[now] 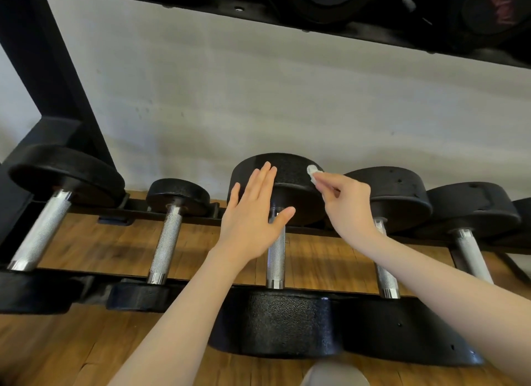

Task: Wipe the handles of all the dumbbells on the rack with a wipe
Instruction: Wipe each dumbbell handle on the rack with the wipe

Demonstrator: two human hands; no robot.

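Head view: five dumbbells lie side by side on the lower rails of a black rack (43,78), handles pointing toward the camera, wood floor (71,342) visible beneath them. The left hand (253,213) is spread flat, fingers straight, over the middle dumbbell (290,178), covering the top of its handle (275,259); whether it touches is unclear. The right hand (349,204) pinches a small white wipe (312,174) between thumb and fingertips, against the far head of that same dumbbell. The right wrist crosses in front of the fourth dumbbell's handle (386,279), hiding its upper part. Left of the hands stand a large dumbbell (43,222) and a small one (168,236); at far right, another (471,250). An upper shelf (316,20) with dark weights hangs overhead. A white wall (258,98) runs behind.
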